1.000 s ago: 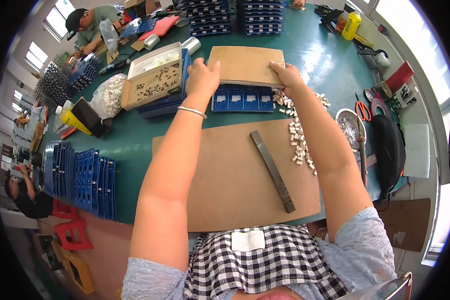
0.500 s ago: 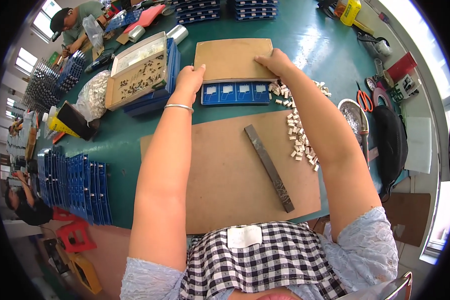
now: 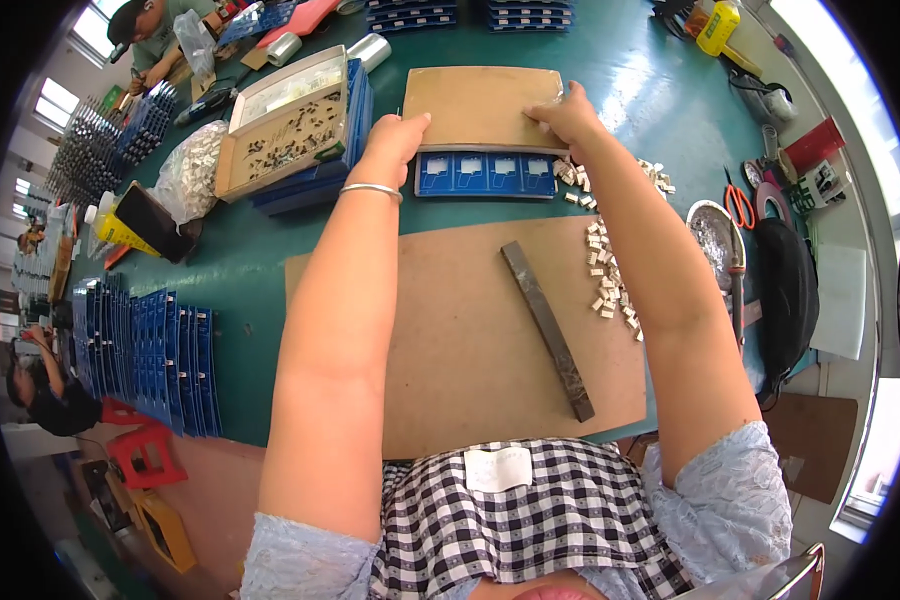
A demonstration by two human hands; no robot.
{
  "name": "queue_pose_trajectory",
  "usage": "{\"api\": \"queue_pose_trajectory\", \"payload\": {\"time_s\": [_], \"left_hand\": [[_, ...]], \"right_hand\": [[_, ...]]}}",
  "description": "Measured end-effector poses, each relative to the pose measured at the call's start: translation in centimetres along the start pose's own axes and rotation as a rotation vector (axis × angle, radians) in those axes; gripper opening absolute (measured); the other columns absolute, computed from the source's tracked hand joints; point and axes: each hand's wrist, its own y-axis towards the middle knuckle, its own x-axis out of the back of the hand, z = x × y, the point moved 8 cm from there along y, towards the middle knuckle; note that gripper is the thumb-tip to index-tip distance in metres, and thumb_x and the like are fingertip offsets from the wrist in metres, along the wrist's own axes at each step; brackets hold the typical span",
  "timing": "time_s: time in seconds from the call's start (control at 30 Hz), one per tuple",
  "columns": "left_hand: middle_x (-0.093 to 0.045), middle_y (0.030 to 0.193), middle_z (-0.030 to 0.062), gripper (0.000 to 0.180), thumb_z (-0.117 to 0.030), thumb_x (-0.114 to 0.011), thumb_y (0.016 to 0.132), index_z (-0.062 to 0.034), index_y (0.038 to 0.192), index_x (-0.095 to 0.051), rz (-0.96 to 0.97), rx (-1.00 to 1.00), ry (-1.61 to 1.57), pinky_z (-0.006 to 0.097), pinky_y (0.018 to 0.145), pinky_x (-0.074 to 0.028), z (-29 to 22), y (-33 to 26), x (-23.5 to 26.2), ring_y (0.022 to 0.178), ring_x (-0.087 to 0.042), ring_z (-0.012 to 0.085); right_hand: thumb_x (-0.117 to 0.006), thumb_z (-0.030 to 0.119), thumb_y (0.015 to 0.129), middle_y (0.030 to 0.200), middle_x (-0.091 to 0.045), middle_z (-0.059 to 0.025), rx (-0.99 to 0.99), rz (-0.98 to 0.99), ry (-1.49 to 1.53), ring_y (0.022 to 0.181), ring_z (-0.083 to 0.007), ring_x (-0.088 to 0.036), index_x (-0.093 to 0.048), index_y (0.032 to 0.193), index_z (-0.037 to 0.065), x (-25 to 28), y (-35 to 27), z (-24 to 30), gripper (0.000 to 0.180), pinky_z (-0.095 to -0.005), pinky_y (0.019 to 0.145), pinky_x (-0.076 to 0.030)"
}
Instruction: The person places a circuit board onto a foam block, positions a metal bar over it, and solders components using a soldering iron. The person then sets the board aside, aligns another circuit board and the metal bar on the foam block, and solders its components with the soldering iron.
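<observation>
A flat brown board (image 3: 485,105) lies over a blue circuit board panel (image 3: 485,175), whose near strip with several white-marked sections shows below it. My left hand (image 3: 398,140) grips the board's left edge, thumb on top. At the right edge my right hand (image 3: 568,120) holds it with the thumb on top and a finger raised at the corner; the undersides of both hands are hidden. Small white connectors (image 3: 610,270) lie scattered beside and under my right forearm. A dark metal bar (image 3: 548,330) rests slantwise on the brown work mat (image 3: 440,340) nearer me.
To the left, a cardboard box (image 3: 290,135) of small dark parts sits on stacked blue panels, beside a bag of white parts (image 3: 192,170). More blue panels (image 3: 150,360) stand upright nearer. Orange scissors (image 3: 739,205) and a metal bowl (image 3: 712,235) lie right. A co-worker (image 3: 155,40) works far left.
The whole view has shifted slightly. A finger of my right hand now sticks up at the board's corner. Both hands remain on the board, which stays over the blue panel.
</observation>
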Motion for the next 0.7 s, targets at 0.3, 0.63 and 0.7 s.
{"api": "queue_pose_trajectory", "payload": {"time_s": [0.3, 0.63, 0.7], "left_hand": [[-0.054, 0.083, 0.0000, 0.031, -0.038, -0.052, 0.095, -0.0076, 0.102, -0.059, 0.285, 0.078, -0.407, 0.024, 0.048, -0.031, -2.2, -5.2, -1.9, 0.061, -0.040, 0.0089], [-0.054, 0.111, 0.0050, 0.058, -0.042, -0.061, 0.091, -0.0044, 0.132, -0.043, 0.192, -0.256, -0.832, 0.025, 0.077, -0.051, -0.6, -24.4, 1.7, 0.096, -0.057, 0.0134], [-0.050, 0.124, 0.0091, 0.080, -0.044, -0.071, 0.082, -0.0035, 0.140, -0.032, 0.113, -0.433, -0.771, 0.034, 0.098, -0.046, 4.1, -27.4, 2.9, 0.115, -0.052, 0.0222]], "right_hand": [[-0.080, 0.018, 0.074, 0.123, -0.052, -0.0274, 0.074, 0.118, 0.311, 0.099, -0.0276, -0.061, -0.011, 0.149, 0.002, 4.4, -2.8, 1.4, 0.104, -0.0372, 0.077, -0.055], [-0.068, 0.000, 0.082, 0.111, -0.060, -0.0262, 0.189, 0.199, 0.642, 0.092, -0.0270, -0.066, -0.011, 0.150, 0.007, 5.0, -20.8, 2.2, 0.089, -0.0374, 0.077, -0.057], [-0.068, -0.001, 0.083, 0.110, -0.062, -0.0239, 0.139, 0.276, 0.590, 0.093, -0.0259, -0.066, -0.008, 0.151, 0.008, 2.4, -24.7, 1.4, 0.091, -0.0359, 0.080, -0.056]]}}
